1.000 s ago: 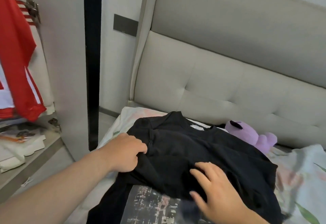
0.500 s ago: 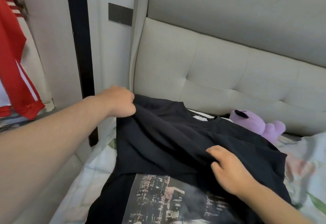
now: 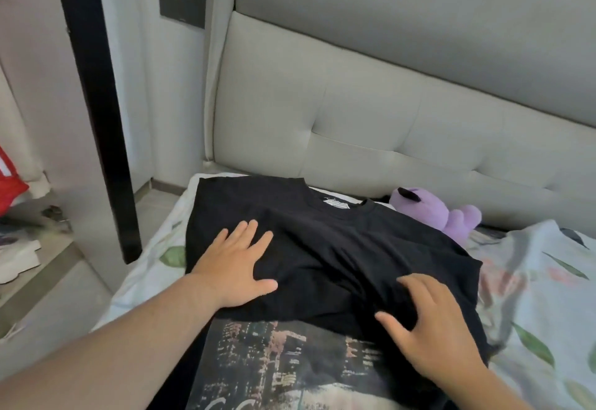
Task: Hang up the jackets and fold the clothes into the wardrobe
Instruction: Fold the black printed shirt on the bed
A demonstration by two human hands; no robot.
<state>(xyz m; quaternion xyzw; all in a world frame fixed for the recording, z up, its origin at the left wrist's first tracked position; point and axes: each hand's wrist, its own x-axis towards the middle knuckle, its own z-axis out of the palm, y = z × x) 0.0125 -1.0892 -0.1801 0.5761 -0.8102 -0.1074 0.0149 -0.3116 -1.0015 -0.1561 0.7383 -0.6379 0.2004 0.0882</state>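
A black T-shirt point(image 3: 338, 248) with a city photo print lies on the bed, its collar toward the headboard and a fold of black cloth laid over the upper part of the print. My left hand point(image 3: 232, 264) lies flat on the shirt's left side with fingers spread. My right hand point(image 3: 432, 322) rests on the fold at the lower right, fingers spread and slightly bent. At the far left stands the wardrobe point(image 3: 48, 119), with a bit of a red garment point(image 3: 9, 184) hanging inside.
The bed has a floral sheet point(image 3: 541, 280) and a padded grey headboard point(image 3: 387, 119). A purple plush toy point(image 3: 435, 213) lies against the headboard just right of the shirt's collar. White items point(image 3: 16, 258) sit on the wardrobe's low shelf.
My left hand let go of the shirt's left part after drawing it out and now lies flat on it. The right hand opened out on the fold.
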